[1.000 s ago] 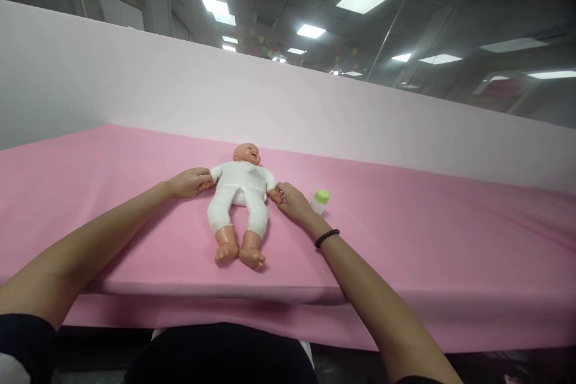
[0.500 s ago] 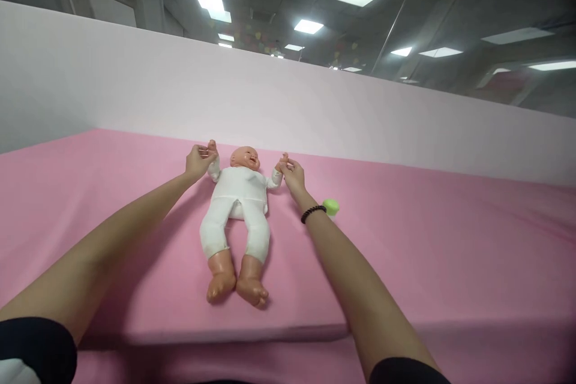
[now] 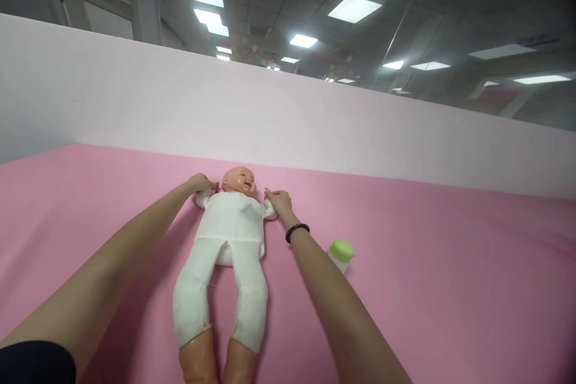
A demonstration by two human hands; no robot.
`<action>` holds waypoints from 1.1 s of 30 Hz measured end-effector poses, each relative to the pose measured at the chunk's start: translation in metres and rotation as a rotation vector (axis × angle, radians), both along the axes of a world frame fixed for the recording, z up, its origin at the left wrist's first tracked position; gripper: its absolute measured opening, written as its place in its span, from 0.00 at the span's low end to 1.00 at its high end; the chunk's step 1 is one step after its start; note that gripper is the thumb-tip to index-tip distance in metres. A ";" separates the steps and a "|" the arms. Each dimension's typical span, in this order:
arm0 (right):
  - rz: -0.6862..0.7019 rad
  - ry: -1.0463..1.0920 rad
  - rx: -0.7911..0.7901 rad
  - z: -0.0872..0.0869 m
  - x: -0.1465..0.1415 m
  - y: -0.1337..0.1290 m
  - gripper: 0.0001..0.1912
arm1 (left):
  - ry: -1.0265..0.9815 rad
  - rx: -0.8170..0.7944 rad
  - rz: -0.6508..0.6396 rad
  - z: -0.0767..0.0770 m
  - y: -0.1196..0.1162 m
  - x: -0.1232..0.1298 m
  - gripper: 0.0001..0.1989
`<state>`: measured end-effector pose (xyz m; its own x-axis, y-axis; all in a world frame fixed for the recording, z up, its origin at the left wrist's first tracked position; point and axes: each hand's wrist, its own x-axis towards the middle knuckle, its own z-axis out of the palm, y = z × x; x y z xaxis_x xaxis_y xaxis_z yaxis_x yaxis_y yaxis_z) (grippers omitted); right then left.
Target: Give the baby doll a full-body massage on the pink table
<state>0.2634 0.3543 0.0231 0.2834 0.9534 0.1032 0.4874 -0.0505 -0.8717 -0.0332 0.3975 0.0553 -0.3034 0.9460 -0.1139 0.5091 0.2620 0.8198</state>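
Note:
A baby doll (image 3: 231, 219) with a bare head and a white cloth body lies face up on the pink surface, its feet toward me and cut off by the lower edge of the view. My left hand (image 3: 201, 183) is closed round the doll's hand on the left side, beside its head. On the other side my right hand (image 3: 279, 200), with a black beaded bracelet above it, pinches the doll's other hand. Both doll arms are bent, their hands near shoulder height and mostly covered by my fingers.
A container with a green lid (image 3: 342, 250) is on the pink surface (image 3: 427, 264), partly behind my right forearm. A low white wall (image 3: 270, 114) runs along the back, with glass above it reflecting ceiling lights.
Both my hands have brought the doll's hands inward, closer to its head. The view has shifted closer, so the doll looks larger, its feet are cut off, and more of the green-lidded container shows.

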 end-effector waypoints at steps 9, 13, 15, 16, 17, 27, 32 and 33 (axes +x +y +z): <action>0.208 0.259 0.253 0.049 0.010 -0.068 0.19 | 0.042 0.541 -0.431 0.022 -0.095 -0.036 0.22; 0.383 -0.058 0.359 0.053 0.023 -0.129 0.19 | 0.478 0.608 -0.830 0.027 -0.149 -0.062 0.06; 0.520 -0.176 0.370 0.043 0.028 -0.151 0.11 | 0.654 0.614 -1.016 0.022 -0.168 -0.065 0.05; 0.575 -0.226 0.363 0.036 0.030 -0.160 0.09 | 0.725 0.634 -1.091 0.019 -0.174 -0.064 0.08; 0.615 -0.276 0.350 0.029 0.032 -0.166 0.09 | 0.783 0.662 -1.145 0.015 -0.180 -0.062 0.11; 0.520 -0.196 0.277 0.038 0.026 -0.155 0.11 | 0.539 0.645 -1.001 0.023 -0.166 -0.061 0.02; 0.249 0.100 0.158 0.076 0.014 -0.089 0.16 | 0.071 0.570 -0.457 0.025 -0.099 -0.049 0.23; 0.199 0.097 0.094 0.080 0.011 -0.073 0.14 | 0.034 0.518 -0.361 0.021 -0.083 -0.045 0.25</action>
